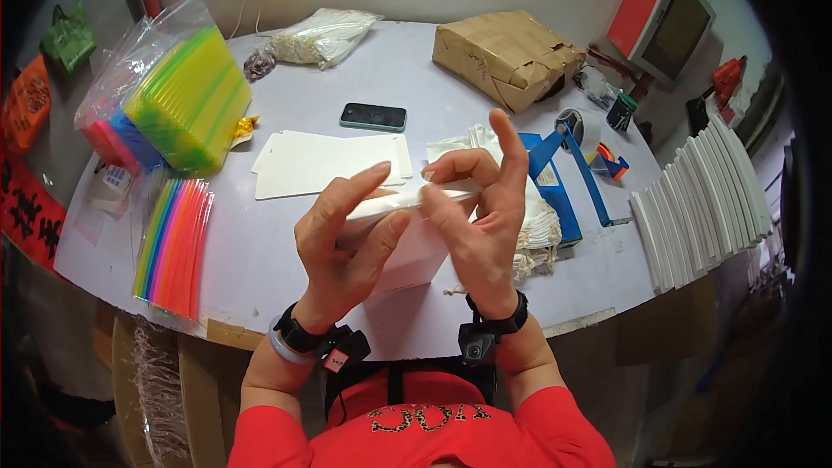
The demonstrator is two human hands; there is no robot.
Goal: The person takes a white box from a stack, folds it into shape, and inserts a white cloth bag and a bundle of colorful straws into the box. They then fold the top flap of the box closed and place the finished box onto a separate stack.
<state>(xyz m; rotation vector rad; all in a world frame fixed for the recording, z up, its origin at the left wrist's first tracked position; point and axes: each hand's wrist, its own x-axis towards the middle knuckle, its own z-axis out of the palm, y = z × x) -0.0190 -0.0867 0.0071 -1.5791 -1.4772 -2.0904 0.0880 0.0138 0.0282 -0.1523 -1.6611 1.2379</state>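
Observation:
A white cardboard box (407, 260) stands upright at the near middle of the table, between my hands. My left hand (342, 247) grips its top left edge, thumb on the near side and fingers beyond. At the top right, my right hand (485, 238) has thumb and index finger pressed on the box's edge, while another finger points up. What the box contains is hidden. Just beyond it lie flat white card pieces (316, 165). White cloth drawstring pouches (539, 230) are heaped to the right of my right hand.
Colourful strips (173, 247) and a clear bag of coloured sleeves (186, 100) sit left. A phone (373, 116), white-filled bag (325, 37) and brown paper package (503, 56) lie farther back. Right are a blue tape dispenser (591, 175), blue box (563, 208) and stacked white pieces (702, 208).

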